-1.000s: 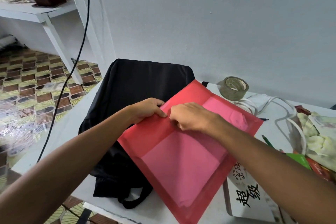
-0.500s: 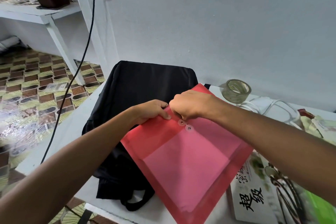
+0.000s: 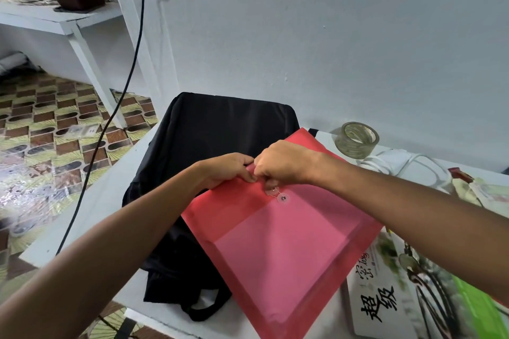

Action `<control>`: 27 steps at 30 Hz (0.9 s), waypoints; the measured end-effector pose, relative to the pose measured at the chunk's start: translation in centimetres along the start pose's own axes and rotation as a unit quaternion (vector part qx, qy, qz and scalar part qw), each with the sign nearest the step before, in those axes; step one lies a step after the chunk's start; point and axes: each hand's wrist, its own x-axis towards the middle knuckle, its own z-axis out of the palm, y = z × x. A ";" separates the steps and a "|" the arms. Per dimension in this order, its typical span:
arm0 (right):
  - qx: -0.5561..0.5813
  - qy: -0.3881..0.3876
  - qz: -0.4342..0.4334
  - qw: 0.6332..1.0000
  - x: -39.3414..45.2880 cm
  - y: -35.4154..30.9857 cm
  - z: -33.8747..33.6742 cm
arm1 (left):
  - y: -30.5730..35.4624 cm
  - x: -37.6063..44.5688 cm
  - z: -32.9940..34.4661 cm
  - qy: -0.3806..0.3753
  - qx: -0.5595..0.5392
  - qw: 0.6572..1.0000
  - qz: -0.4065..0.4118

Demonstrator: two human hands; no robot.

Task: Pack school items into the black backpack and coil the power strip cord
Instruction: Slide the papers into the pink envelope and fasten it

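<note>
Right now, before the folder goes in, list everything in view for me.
backpack: 1, black, flat on the table, under the folder's left edge
string-tie document folder: 1, red, partly on the backpack
tape roll: 1, clear, far right by the wall
power strip: 1, white, cord looped beside the tape
book: 1, white with black characters, right of the folder
left hand: pinches the folder's flap
right hand: fingers curled at the string clasp

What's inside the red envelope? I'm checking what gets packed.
Through the translucent red envelope a lighter pink sheet shows, filling most of it. Any print on it, or further sheets behind it, cannot be made out.
</note>
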 end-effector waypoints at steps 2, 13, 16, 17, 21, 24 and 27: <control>0.040 -0.007 0.023 0.999 0.1 0.1 0.2 | 0.1 -0.1 0.0 -0.003 -0.013 1.000 -0.010; 0.019 -0.010 0.028 0.999 0.4 -0.7 -1.2 | 1.0 0.0 0.1 0.019 -0.023 0.996 -0.085; 0.003 -0.001 0.017 1.000 0.7 -0.8 -1.2 | 0.9 0.2 -0.1 0.035 -0.025 0.993 -0.108; -0.002 -0.002 0.014 1.000 0.7 -0.8 -1.1 | 0.8 0.2 -0.1 0.035 -0.028 0.993 -0.111; 0.004 -0.002 0.023 1.000 0.7 -0.5 -0.9 | 1.0 0.2 -0.1 0.013 -0.028 0.993 -0.112; 0.020 -0.001 0.039 0.999 0.7 -0.5 -0.7 | 0.7 0.3 -0.1 0.010 -0.033 0.995 -0.097; 0.036 0.006 0.060 0.998 0.5 0.0 -0.3 | 0.5 0.3 -0.1 -0.011 -0.051 0.995 -0.082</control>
